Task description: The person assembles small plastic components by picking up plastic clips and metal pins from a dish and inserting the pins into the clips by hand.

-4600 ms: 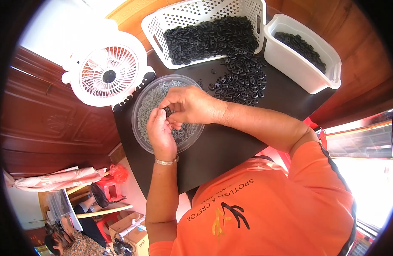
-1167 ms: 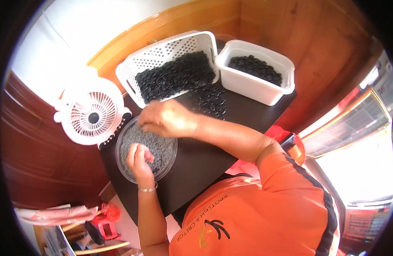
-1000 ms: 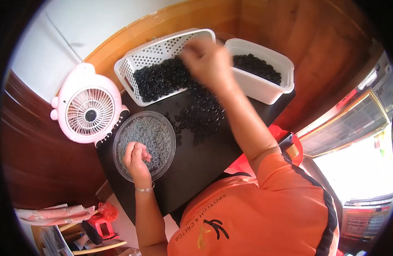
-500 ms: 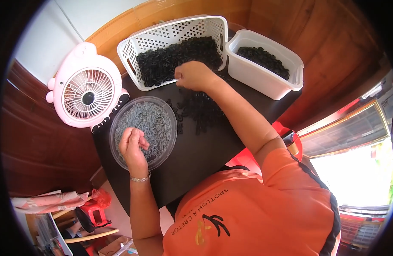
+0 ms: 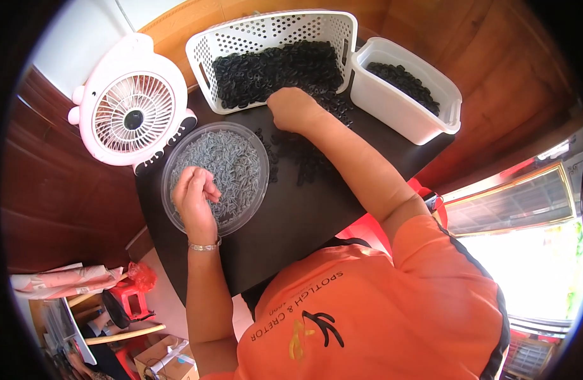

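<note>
My left hand (image 5: 198, 199) is over the near side of a round clear tub (image 5: 264, 190). Its fingers are curled in; whatever they hold, if anything, is too small to make out. Small grey spindle-like pieces (image 5: 231, 166) fill the tub. My right hand (image 5: 296, 111) is closed at the front rim of a white perforated basket (image 5: 206, 39), its fingertips hidden. Loose black, oval-looking pieces (image 5: 285, 66) are heaped inside the basket. More black pieces (image 5: 310, 166) lie scattered on the dark table, partly under my right forearm.
Right of the basket stands a white plastic bin (image 5: 393, 107) with black pieces in it. A pink animal-shaped fan (image 5: 134, 117) is at the left, behind the tub. The dark table (image 5: 285, 234) ends close to my body. A red stool (image 5: 132, 297) stands low at left.
The view has shifted a little. Relative to the basket, my right hand has drawn back slightly toward me. My left hand stays over the tub, fingers still curled.
</note>
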`<move>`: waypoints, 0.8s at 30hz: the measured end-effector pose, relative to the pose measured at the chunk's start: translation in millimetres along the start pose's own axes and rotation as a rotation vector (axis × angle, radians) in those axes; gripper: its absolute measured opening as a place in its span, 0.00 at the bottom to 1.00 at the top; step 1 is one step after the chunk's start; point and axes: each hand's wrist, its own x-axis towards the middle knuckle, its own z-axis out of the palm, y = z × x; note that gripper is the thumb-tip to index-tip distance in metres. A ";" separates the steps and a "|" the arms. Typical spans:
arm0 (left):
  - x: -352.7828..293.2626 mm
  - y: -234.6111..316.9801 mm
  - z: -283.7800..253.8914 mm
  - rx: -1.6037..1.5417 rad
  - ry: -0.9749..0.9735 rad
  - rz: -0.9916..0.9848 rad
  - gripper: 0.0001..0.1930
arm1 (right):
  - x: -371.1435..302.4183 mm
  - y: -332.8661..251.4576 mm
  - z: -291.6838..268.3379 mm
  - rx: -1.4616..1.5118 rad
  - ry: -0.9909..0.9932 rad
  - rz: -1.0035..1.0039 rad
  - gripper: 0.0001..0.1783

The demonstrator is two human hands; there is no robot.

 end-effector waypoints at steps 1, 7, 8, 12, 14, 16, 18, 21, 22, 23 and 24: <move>0.4 0.1 -0.2 0.002 0.007 -0.002 0.10 | 0.4 -0.4 -1.4 0.038 0.011 -0.003 0.10; -2.7 2.7 6.6 -0.026 -0.080 -0.056 0.13 | -17.6 -49.2 -11.4 1.247 -0.057 -0.308 0.07; -2.8 1.8 5.3 -0.021 -0.065 -0.059 0.13 | -23.4 -62.9 -14.2 1.269 -0.016 -0.365 0.06; -0.3 -7.0 -2.2 -0.378 -0.179 -0.281 0.17 | -36.3 -83.5 -18.0 0.929 0.260 -0.626 0.07; -0.3 -9.4 -3.1 -0.420 -0.266 -0.249 0.15 | -36.1 -83.4 -16.1 0.904 0.336 -0.648 0.07; 1.0 -8.2 -0.6 -0.490 -0.278 -0.270 0.14 | -35.5 -83.1 -16.6 0.913 0.315 -0.664 0.07; 1.4 -5.1 0.9 -0.559 -0.289 -0.288 0.13 | -35.7 -84.3 -14.2 0.872 0.325 -0.660 0.09; 1.2 -2.6 -0.5 -0.496 -0.190 -0.244 0.09 | -36.5 -88.7 -9.1 0.814 0.387 -0.655 0.11; 1.0 -2.8 -2.0 -0.408 -0.134 -0.219 0.08 | -36.5 -89.5 -7.7 0.815 0.384 -0.656 0.11; 0.9 -2.9 -3.0 -0.320 -0.078 -0.195 0.07 | -36.2 -90.1 -6.2 0.828 0.355 -0.632 0.11; 0.7 -2.4 -3.1 -0.321 -0.075 -0.196 0.07 | -36.2 -90.6 -5.1 0.840 0.326 -0.609 0.12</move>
